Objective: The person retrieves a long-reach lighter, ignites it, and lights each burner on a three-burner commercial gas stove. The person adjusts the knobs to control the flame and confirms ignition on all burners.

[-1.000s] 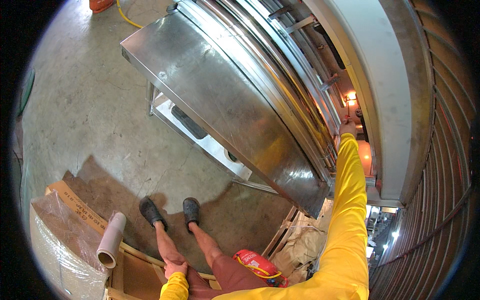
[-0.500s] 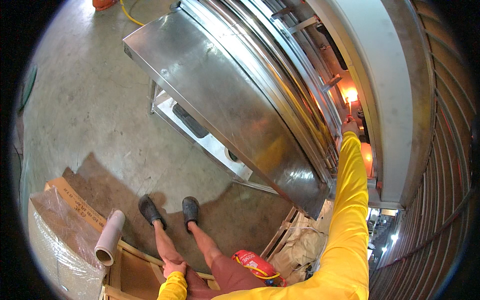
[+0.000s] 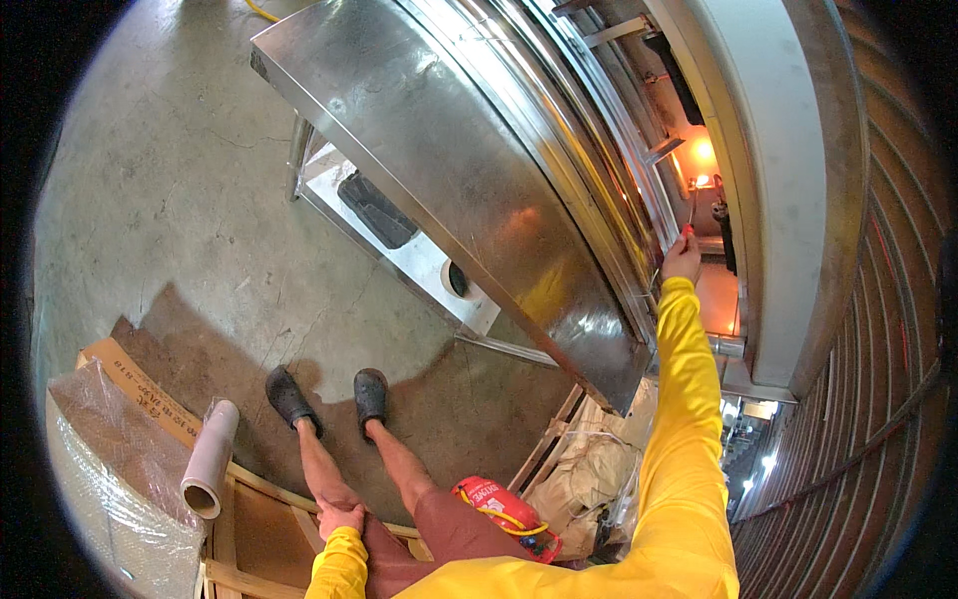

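My right hand (image 3: 683, 260) reaches into a gap of the stainless-steel appliance (image 3: 429, 150). Its fingers are closed round a red-handled tool (image 3: 689, 230) with a thin shaft; its exact kind is not clear. A small bright flame (image 3: 703, 181) burns at the shaft's far end, beside a dark fitting (image 3: 722, 215) on the inner wall. Orange glow lights the metal behind it. My left hand (image 3: 341, 520) lies on my bent leg near the knee, holding no object, fingers spread over it.
A bubble-wrapped carton (image 3: 110, 469), a cardboard roll (image 3: 210, 459) and a wooden frame (image 3: 269, 579) stand at lower left. A red bag-like item (image 3: 499, 509) with a yellow cord lies beside my leg, near crumpled brown paper (image 3: 589, 479). Corrugated sheeting (image 3: 848, 439) rises at right.
My right hand has drawn back slightly toward me with the red-handled tool, and more of the shaft shows. The orange glow inside has shifted. My left hand stays on the leg.
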The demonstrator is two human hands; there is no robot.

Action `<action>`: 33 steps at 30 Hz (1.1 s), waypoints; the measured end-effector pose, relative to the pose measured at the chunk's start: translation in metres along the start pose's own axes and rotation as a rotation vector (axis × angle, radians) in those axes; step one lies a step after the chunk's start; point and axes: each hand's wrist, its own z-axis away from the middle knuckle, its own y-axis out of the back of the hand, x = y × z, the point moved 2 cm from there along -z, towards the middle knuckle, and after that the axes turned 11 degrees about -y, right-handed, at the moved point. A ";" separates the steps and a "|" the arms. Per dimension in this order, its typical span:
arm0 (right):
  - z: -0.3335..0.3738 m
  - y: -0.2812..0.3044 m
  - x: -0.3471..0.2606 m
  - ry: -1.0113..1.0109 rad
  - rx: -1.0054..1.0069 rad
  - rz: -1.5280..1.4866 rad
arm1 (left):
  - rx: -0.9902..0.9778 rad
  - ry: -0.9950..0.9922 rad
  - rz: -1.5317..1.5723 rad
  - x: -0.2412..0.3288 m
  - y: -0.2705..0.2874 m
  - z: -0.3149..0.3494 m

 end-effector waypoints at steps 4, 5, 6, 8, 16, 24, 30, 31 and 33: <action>0.055 0.029 0.020 0.082 0.058 -0.163 | -0.029 -0.008 0.041 -0.004 0.004 -0.002; 0.063 0.035 0.024 0.110 0.070 -0.233 | -0.024 -0.008 0.049 -0.005 0.005 -0.003; 0.068 0.039 0.027 0.094 0.068 -0.300 | -0.027 -0.015 0.062 -0.006 0.007 -0.003; 0.073 0.046 0.029 0.094 0.052 -0.331 | -0.014 -0.031 0.080 -0.009 0.011 -0.004; 0.041 0.030 0.025 0.059 0.053 -0.192 | -0.077 -0.018 0.103 -0.016 0.021 -0.002; -0.075 -0.020 0.033 -0.170 -0.062 0.160 | -0.038 -0.022 0.099 -0.014 0.018 0.000; -0.081 -0.026 0.035 -0.204 -0.097 0.237 | -0.007 -0.005 0.071 -0.006 0.012 0.002; -0.083 -0.027 0.027 -0.143 -0.263 0.257 | -0.005 -0.010 0.067 -0.005 0.011 0.002; -0.077 -0.029 0.010 -0.131 -0.175 0.132 | -0.011 -0.003 0.041 -0.004 0.010 0.004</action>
